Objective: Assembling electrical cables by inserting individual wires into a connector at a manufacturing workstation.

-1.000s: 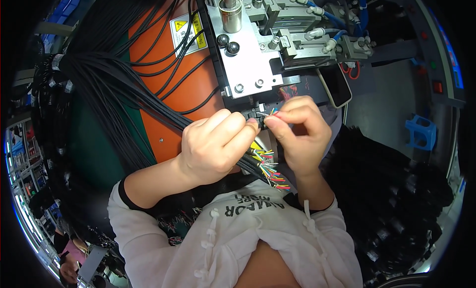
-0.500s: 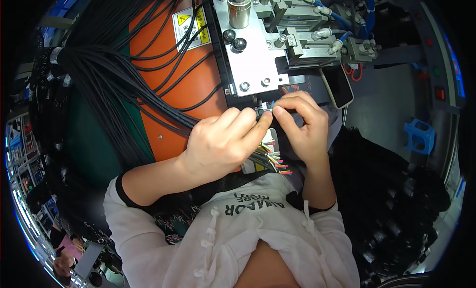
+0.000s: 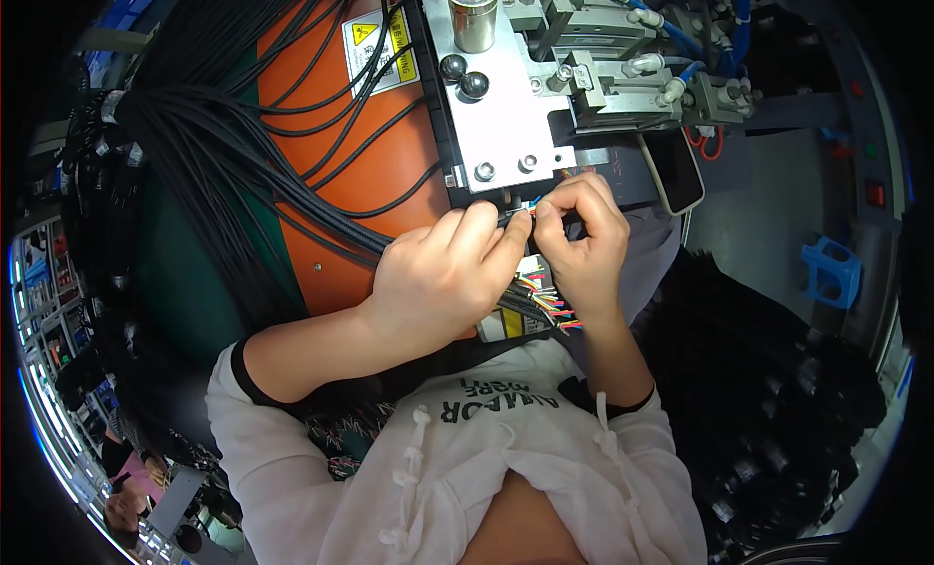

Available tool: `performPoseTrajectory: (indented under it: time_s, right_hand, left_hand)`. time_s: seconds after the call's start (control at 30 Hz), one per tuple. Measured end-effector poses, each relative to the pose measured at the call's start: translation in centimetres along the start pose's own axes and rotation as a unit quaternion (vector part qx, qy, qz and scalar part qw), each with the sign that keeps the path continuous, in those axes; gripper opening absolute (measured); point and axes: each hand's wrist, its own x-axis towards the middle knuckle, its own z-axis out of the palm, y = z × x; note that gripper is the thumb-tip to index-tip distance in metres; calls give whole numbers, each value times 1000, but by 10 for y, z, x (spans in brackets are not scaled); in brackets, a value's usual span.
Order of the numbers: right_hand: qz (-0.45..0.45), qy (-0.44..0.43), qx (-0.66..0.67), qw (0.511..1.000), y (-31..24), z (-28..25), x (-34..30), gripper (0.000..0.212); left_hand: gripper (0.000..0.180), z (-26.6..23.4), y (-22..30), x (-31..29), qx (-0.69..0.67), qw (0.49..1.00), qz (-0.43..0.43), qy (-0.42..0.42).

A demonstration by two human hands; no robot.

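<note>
My left hand (image 3: 438, 275) is closed at the front lower edge of the metal press machine (image 3: 506, 118), its index finger stretched to a black cable's end (image 3: 507, 217). Thin coloured wires (image 3: 533, 204), blue and white among them, fan out from that cable end. Opposite, my right hand (image 3: 587, 236) pinches these wires between thumb and index finger. Both sets of fingertips nearly meet and hide most of the join. Just below my hands lies a bundle of black cables with stripped, multicoloured wire ends (image 3: 550, 300).
Long black cables (image 3: 243, 147) run over the orange machine top (image 3: 389, 147) at left, beside a warning label (image 3: 381, 50). A phone (image 3: 671, 171) and red-handled scissors (image 3: 707, 145) lie to the right. More black cables (image 3: 749, 390) are heaped at right. A blue stool (image 3: 831, 271) stands beyond.
My right hand has shifted slightly left and its fingers have drawn in closer around the wires. My left hand stays nearly in place at the cable end.
</note>
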Motion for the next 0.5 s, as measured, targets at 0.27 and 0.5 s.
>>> performPoseTrajectory:
  time_s: [0.27,0.5]
  right_hand:
    - [166,-45,152,973,14,-1,-4,10]
    - [105,-17,63,992,1,-2,-4,7]
  left_hand:
    - [25,9,-13,4,-37,996,31,76]
    - [20,-3,-7,-5,-10,999,3,31]
